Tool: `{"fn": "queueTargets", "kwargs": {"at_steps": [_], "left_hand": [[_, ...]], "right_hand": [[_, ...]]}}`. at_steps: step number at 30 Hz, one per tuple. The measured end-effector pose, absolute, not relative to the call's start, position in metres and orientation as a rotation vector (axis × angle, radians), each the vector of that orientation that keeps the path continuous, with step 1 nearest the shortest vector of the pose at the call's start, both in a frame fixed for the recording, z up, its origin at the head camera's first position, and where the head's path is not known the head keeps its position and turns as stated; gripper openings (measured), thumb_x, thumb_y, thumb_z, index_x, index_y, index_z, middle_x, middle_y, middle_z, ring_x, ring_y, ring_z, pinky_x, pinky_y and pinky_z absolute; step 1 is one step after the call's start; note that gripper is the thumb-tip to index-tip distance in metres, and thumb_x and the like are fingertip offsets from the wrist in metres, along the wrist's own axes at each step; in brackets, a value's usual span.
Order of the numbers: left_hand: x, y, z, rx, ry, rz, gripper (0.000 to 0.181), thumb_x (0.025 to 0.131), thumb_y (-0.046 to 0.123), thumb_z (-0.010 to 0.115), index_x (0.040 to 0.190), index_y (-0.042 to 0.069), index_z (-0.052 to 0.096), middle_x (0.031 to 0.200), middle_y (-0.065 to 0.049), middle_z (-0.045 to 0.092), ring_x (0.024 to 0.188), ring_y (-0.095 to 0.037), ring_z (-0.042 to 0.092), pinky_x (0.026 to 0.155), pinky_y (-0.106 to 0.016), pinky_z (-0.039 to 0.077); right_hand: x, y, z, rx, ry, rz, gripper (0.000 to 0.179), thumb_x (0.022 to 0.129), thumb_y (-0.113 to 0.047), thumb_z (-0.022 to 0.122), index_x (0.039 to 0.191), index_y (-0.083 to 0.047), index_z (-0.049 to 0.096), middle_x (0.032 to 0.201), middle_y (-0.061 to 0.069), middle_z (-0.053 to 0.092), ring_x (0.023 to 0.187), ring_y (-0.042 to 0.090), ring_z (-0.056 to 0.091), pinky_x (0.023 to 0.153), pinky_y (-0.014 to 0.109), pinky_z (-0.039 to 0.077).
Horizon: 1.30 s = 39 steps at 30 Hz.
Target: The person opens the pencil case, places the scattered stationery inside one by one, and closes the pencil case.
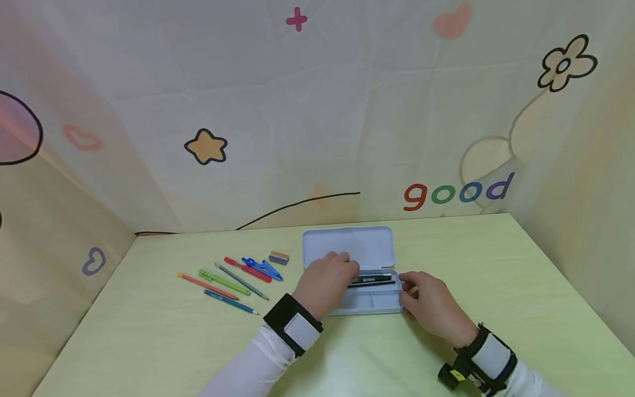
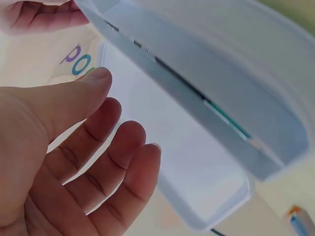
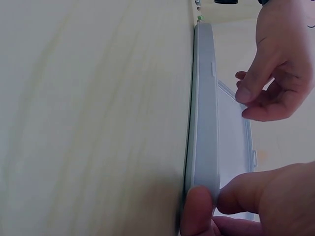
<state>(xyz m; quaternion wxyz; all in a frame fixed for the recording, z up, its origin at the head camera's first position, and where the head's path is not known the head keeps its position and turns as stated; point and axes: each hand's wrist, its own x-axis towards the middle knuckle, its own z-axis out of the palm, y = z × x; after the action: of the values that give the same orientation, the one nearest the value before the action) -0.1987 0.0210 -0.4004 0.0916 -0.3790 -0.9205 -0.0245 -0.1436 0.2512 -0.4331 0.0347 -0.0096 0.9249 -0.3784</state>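
A pale blue pencil case (image 1: 387, 300) lies on the table with its lid (image 1: 348, 242) folded back. Dark pens or pencils (image 1: 373, 279) rest in its long rear compartment. In the left wrist view, a green and black pencil (image 2: 229, 119) lies inside along the wall. Over the left part of the case hovers my left hand (image 1: 324, 284), fingers loosely bent, and the left wrist view shows nothing between thumb and fingers. My right hand (image 1: 434, 303) grips the case's right end; in the right wrist view, thumb and fingertips (image 3: 199, 206) pinch its edge.
Left of the case lie a red pen (image 1: 248, 269), a blue compass (image 1: 265, 268), an eraser (image 1: 279, 257), a grey pencil (image 1: 241, 281), a green pen (image 1: 224, 282), an orange pencil (image 1: 208, 286) and a blue pencil (image 1: 230, 302). A printed cloth (image 1: 307, 121) hangs behind the table.
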Motion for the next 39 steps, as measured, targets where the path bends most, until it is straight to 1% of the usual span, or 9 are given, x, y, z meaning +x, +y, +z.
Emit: {"fn": "queueTargets", "kwargs": {"at_steps": [6,12,21,27,32,39], "left_hand": [[-0.195,0.008,-0.392,-1.124,-2.696,-0.074,0.015,0.097,0.006,0.078,0.109,0.015,0.079,0.096,0.001,0.070,0.085,-0.016,0.064,0.071,-0.026,0.057],[-0.191,-0.005,-0.387,-1.125,-2.665,-0.100,0.019,0.094,0.006,0.082,0.111,0.014,0.078,0.100,-0.001,0.071,0.087,-0.017,0.065,0.075,-0.026,0.059],[-0.185,-0.026,-0.383,-1.103,-2.605,-0.128,0.019,0.092,0.004,0.083,0.109,0.012,0.078,0.094,-0.001,0.068,0.082,-0.018,0.063,0.068,-0.025,0.056],[-0.184,-0.042,-0.381,-1.054,-2.640,-0.179,0.024,0.089,0.008,0.087,0.111,0.012,0.077,0.097,-0.002,0.069,0.086,-0.019,0.064,0.073,-0.027,0.059],[-0.184,-0.057,-0.381,-1.004,-2.684,-0.234,0.030,0.086,0.006,0.090,0.113,0.010,0.077,0.101,-0.004,0.070,0.091,-0.022,0.066,0.077,-0.031,0.061],[-0.186,-0.077,-0.383,-0.944,-2.680,-0.265,0.031,0.085,0.003,0.089,0.113,0.011,0.077,0.103,-0.004,0.069,0.095,-0.024,0.066,0.080,-0.033,0.062]], "right_hand": [[-0.144,0.251,-0.433,-0.040,2.845,-1.162,0.040,0.101,-0.002,0.068,0.138,0.012,0.059,0.104,0.012,0.063,0.077,0.018,0.061,0.062,0.028,0.055],[-0.145,0.251,-0.433,-0.043,2.850,-1.152,0.040,0.101,-0.002,0.068,0.137,0.012,0.059,0.103,0.011,0.064,0.077,0.017,0.061,0.062,0.028,0.055],[-0.144,0.251,-0.433,-0.033,2.846,-1.159,0.041,0.101,-0.002,0.068,0.138,0.013,0.059,0.103,0.011,0.063,0.076,0.018,0.060,0.061,0.028,0.055],[-0.144,0.250,-0.433,-0.030,2.838,-1.166,0.041,0.101,-0.002,0.067,0.138,0.013,0.058,0.102,0.011,0.063,0.076,0.017,0.060,0.061,0.028,0.055],[-0.144,0.250,-0.433,-0.031,2.836,-1.173,0.041,0.101,-0.002,0.067,0.138,0.013,0.058,0.103,0.011,0.064,0.076,0.017,0.061,0.060,0.029,0.055],[-0.144,0.251,-0.432,-0.029,2.831,-1.173,0.041,0.101,-0.003,0.067,0.138,0.013,0.058,0.104,0.011,0.064,0.077,0.018,0.061,0.060,0.029,0.054]]}}
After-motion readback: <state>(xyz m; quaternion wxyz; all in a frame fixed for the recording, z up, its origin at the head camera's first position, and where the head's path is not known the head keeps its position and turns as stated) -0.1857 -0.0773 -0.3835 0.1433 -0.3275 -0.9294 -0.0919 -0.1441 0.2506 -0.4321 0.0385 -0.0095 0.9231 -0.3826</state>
